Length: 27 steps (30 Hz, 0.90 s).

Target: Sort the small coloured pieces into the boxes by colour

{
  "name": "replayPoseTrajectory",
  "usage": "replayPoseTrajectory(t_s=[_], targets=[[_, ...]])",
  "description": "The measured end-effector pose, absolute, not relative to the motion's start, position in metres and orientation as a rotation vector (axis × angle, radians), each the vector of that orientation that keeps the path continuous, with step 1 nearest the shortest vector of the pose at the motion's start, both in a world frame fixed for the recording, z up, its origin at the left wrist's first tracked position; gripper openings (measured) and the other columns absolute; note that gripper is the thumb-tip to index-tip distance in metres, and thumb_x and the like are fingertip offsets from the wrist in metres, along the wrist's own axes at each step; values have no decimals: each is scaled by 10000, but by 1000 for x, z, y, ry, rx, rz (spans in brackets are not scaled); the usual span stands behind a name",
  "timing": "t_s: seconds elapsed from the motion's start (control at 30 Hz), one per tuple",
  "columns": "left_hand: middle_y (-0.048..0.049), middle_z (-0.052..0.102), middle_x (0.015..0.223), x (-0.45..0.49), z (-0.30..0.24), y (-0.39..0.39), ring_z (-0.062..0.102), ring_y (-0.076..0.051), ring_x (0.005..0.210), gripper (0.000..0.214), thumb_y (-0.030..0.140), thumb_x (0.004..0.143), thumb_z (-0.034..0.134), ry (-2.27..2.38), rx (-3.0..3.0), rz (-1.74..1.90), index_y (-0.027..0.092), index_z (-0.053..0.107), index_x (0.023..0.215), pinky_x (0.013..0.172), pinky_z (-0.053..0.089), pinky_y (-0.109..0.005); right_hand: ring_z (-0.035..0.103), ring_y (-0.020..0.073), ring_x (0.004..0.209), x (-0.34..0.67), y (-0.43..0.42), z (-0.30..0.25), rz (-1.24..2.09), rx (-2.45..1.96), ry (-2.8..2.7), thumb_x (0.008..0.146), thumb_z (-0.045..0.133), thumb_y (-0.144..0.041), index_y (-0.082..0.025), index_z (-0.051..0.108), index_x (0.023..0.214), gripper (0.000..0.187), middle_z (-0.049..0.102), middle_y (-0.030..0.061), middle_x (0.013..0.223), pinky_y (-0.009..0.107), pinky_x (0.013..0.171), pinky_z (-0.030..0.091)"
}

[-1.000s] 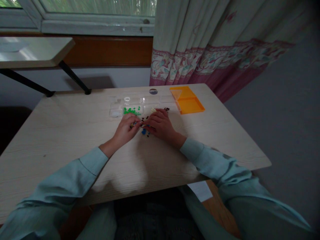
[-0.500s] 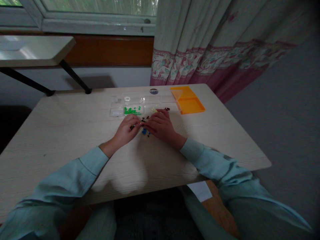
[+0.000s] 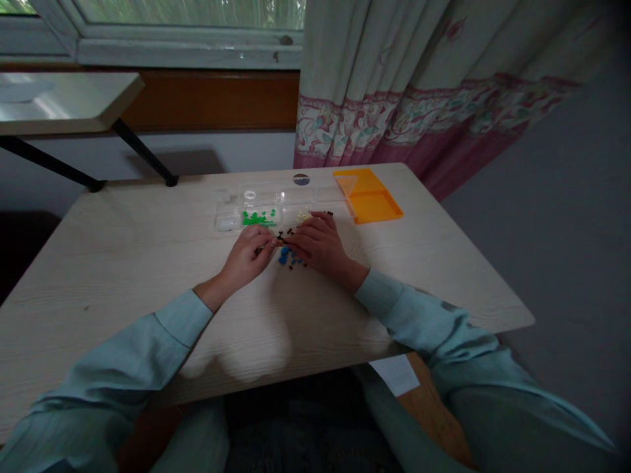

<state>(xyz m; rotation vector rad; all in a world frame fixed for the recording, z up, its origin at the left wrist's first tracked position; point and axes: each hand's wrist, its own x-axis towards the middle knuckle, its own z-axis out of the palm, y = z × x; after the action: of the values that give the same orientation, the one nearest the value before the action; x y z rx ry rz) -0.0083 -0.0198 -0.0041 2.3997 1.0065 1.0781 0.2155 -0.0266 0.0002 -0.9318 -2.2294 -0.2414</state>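
My left hand and my right hand rest on the pale wooden table, fingertips meeting over a small heap of blue and dark beads. Both hands have fingers curled in a pinch; what they pinch is too small to make out. Just beyond them lies a clear compartment box with green beads in one cell and pale ones in another.
An orange lid or tray lies at the table's far right, and a small round dark disc sits behind the box. A second table stands at the left. A curtain hangs behind, right.
The hands have barely moved; more of the blue beads show between them now as the right hand has shifted slightly.
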Motion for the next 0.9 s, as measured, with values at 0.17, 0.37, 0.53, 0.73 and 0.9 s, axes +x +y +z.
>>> replayPoseTrajectory(t_s=[0.17, 0.37, 0.53, 0.73, 0.9], targets=[[-55, 605, 937, -14, -3, -17, 555, -201, 941, 239, 305, 976, 477, 1161, 2477, 1033, 210, 685, 1045, 887, 467, -387, 554, 197, 891, 248, 1, -5, -277, -1161, -2092, 966, 499, -438, -252, 737, 895, 310, 689, 28, 823, 423, 979, 351], [-85, 563, 1031, -15, -4, -17, 511, -252, 1020, 300, 302, 924, 548, 1242, 2584, 876, 211, 641, 1194, 923, 446, -444, 568, 223, 916, 292, 29, -13, -249, -1433, -1950, 973, 459, -450, -235, 749, 951, 362, 710, 56, 856, 415, 913, 358], [-85, 544, 1044, -14, -4, -17, 500, -262, 1033, 249, 293, 905, 574, 1248, 2597, 819, 217, 669, 1122, 926, 439, -455, 561, 249, 960, 305, 35, -17, -250, -1577, -1883, 974, 427, -428, -240, 753, 981, 376, 718, 76, 917, 422, 895, 364], [-83, 550, 1028, -16, -8, -15, 504, -259, 1012, 208, 314, 911, 584, 1264, 2606, 799, 228, 697, 1064, 908, 436, -451, 536, 261, 1000, 304, 35, -20, -245, -1606, -1931, 971, 436, -424, -242, 749, 988, 363, 700, 78, 994, 426, 896, 355], [-80, 558, 1016, -16, -8, -14, 507, -255, 1007, 188, 330, 899, 613, 1280, 2595, 812, 226, 705, 1026, 901, 439, -445, 525, 260, 1005, 304, 35, -22, -282, -1593, -1923, 981, 415, -426, -226, 735, 991, 378, 682, 87, 1021, 418, 890, 341]])
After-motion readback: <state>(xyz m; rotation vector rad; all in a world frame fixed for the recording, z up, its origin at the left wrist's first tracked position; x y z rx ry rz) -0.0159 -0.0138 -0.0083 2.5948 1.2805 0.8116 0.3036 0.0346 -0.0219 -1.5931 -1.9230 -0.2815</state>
